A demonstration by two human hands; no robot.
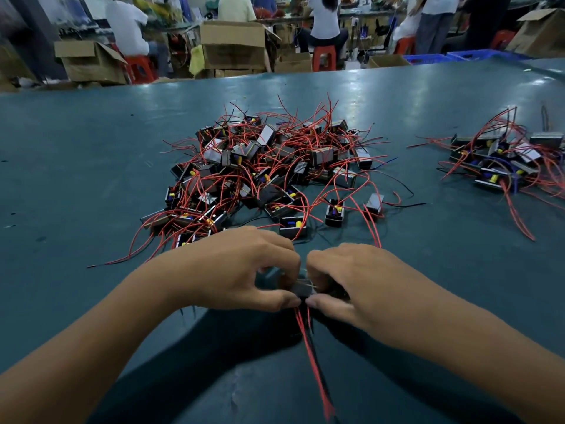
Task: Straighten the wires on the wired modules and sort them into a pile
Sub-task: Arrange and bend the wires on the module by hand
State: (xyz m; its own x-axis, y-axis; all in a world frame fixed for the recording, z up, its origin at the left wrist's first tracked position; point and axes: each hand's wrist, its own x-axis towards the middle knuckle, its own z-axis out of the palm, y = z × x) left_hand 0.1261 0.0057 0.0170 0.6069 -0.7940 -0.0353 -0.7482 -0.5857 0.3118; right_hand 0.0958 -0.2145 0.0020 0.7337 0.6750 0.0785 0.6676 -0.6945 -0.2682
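Spreading wide under both hands, a teal surface (91,154), with cardboard boxes (232,47) and seated people (324,22) far behind it.

Holding one small module (302,287) between the two hands, just above the surface. Left hand (238,270) pinching it from its own side, fingers (287,301) curled and thumb pressing under; right hand (360,280) gripping the other side in the same way, thumb tips almost touching. Trailing down toward the body from between the thumbs, red wires (312,356) with a dark one beside, already rather straight.

Lying beyond the fingers, near, the big tangled heap (263,166) of unsorted modules. Sitting well apart, beyond and to the right of the right hand, the smaller sorted pile (501,160).

Judging the handling: module probably light, hard and boxy, safe to take by its side walls. Wires looking thin, soft and springy, easily catching on neighbours. Better taking hold close to the body where wires leave, then stroking outward gently, not pulling hard on the joints, possibly fragile.
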